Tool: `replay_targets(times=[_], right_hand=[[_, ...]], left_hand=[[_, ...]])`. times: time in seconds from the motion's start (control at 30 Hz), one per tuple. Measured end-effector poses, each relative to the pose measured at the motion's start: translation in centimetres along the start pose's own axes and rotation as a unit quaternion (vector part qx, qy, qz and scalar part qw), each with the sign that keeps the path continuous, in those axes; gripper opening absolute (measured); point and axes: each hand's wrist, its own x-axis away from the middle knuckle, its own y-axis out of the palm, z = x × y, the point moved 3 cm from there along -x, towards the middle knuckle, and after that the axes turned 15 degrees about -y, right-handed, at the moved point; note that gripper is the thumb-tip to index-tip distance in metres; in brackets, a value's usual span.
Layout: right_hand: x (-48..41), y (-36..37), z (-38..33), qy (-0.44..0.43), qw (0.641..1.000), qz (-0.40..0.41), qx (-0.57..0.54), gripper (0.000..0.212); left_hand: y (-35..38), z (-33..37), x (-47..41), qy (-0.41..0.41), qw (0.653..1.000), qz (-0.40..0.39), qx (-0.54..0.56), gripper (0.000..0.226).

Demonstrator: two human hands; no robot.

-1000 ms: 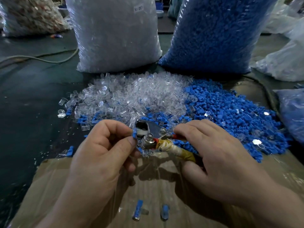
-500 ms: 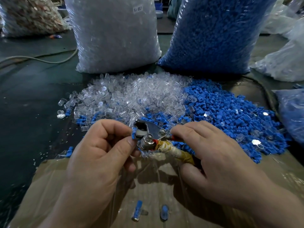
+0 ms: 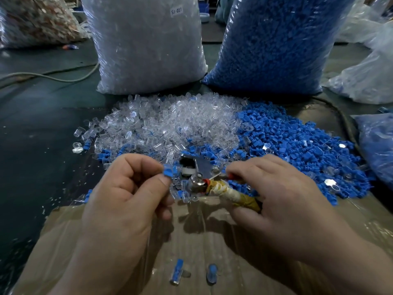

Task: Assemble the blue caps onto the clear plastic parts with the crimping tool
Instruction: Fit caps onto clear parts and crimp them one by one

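Note:
My left hand [image 3: 125,196] pinches a blue cap [image 3: 168,169] between thumb and forefinger, right at the metal jaws of the crimping tool [image 3: 197,169]. My right hand [image 3: 274,201] grips the tool by its tape-wrapped handle [image 3: 231,194]. Behind the hands a heap of clear plastic parts [image 3: 170,122] lies beside a heap of blue caps [image 3: 297,147]. Two assembled pieces, one [image 3: 177,271] left of the other [image 3: 212,273], lie on the cardboard [image 3: 212,241] near me.
A large bag of clear parts [image 3: 146,43] and a large bag of blue caps [image 3: 274,43] stand upright behind the heaps. More plastic bags [image 3: 370,79] lie at the right, a bag of mixed scraps [image 3: 36,20] at the far left. A cable [image 3: 53,76] crosses the dark floor.
My left hand has drawn slightly to the left of the tool, and the blue cap now shows more plainly at my fingertips. The tool's jaws look wider apart.

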Motion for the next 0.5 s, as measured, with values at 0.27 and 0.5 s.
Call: replay_targets(times=[0.27, 0.5], right_hand=[[-1.3, 0.9, 2.5, 0.107, 0.982, -0.111, 0.114, 0.076], [-1.1, 0.0, -0.1, 0.039, 0.997, 0.0, 0.066, 0.048]], left_hand=[[0.9, -0.9, 0.4, -0.087, 0.983, -0.061, -0.147, 0.016], [1.5, -1.3, 0.7, -0.056, 0.982, -0.047, -0.176, 0.013]])
